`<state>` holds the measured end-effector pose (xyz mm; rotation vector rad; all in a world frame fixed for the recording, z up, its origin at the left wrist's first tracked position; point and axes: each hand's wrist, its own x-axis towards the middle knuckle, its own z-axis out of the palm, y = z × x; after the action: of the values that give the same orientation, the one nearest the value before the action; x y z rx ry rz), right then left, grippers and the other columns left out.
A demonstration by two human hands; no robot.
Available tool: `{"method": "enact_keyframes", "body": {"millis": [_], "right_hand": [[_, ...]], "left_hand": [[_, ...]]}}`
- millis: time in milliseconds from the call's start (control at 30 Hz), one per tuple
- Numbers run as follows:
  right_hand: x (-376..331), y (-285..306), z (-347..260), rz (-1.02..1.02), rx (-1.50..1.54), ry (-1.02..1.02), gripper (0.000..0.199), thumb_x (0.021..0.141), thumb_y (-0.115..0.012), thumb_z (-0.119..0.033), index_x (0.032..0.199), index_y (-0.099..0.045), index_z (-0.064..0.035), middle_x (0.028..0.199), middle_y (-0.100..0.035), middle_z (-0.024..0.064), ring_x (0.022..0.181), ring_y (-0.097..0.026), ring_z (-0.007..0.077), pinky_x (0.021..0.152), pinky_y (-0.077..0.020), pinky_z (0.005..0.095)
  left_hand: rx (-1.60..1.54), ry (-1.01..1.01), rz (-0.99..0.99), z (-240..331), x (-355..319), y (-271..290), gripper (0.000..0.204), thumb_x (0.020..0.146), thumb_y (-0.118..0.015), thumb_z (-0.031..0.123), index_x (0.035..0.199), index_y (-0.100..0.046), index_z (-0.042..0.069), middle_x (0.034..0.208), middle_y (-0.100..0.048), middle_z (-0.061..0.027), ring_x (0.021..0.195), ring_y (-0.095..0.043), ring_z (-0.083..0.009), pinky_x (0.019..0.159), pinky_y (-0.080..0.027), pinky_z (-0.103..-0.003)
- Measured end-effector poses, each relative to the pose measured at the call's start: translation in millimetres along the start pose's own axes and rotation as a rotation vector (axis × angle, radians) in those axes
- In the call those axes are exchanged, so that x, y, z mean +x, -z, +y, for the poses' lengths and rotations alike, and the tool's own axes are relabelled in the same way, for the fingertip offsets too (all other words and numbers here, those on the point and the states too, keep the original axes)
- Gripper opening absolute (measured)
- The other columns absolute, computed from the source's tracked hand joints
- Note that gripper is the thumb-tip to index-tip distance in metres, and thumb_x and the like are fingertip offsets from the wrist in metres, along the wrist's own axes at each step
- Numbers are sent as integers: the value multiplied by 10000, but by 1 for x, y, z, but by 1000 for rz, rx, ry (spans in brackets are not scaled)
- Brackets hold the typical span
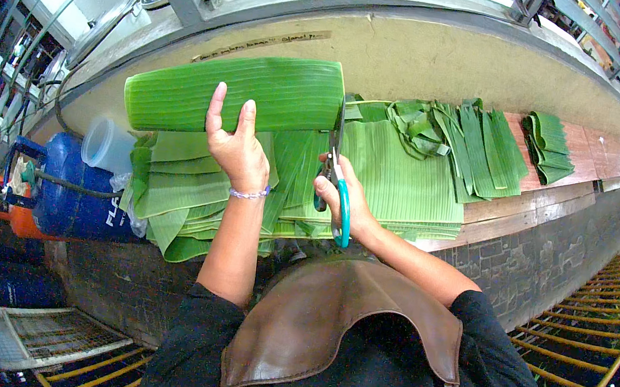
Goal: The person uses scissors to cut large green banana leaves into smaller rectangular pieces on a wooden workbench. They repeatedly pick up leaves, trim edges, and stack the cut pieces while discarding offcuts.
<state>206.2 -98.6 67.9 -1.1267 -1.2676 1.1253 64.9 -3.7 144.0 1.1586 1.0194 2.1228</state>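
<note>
In the head view, the left hand (240, 157) pinches the long green leaf (276, 95), 2 digits over its near face and the others hidden; the right hand (351, 197) is closed round the scissors (342, 199), blades at the leaf's edge just beyond that hand. The leaf's end, well right of the left hand, looks poorly braced; it could sag or twist, making a cut ragged or splitting the veins.

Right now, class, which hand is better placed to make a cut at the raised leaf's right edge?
The right hand, most likely: it grips the scissors, whose blades are at that edge. The left hand is occupied holding the raised leaf.
</note>
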Motion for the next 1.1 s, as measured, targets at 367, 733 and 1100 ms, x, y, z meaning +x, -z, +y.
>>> {"method": "enact_keyframes", "body": {"millis": [367,733,1100], "right_hand": [[-6,-7,-5,71,74,-69,324,896,-639,-270,1087,-496,-49,750,-507,-2,626,-503,86,567,-464,254],[-16,1,-4,-18,152,-68,400,909,-616,-318,1165,-471,-46,782,-521,10,705,-527,102,636,-472,259],[-14,3,-24,-143,42,-39,592,873,-641,-412,1266,-411,-34,824,-504,35,740,-494,125,643,-441,290]], "left_hand": [[19,0,7,-1,-3,-2,463,794,-670,-82,1228,-554,30,1287,-534,-58,1146,-491,-154,975,-388,-294],[-21,52,30,-9,2,13,466,791,-653,-112,1222,-554,35,1298,-509,-56,1077,-516,-132,887,-446,-245],[-112,226,19,-14,2,21,484,809,-635,-111,1257,-523,34,1297,-512,-59,1031,-519,-107,865,-439,-239]]}}
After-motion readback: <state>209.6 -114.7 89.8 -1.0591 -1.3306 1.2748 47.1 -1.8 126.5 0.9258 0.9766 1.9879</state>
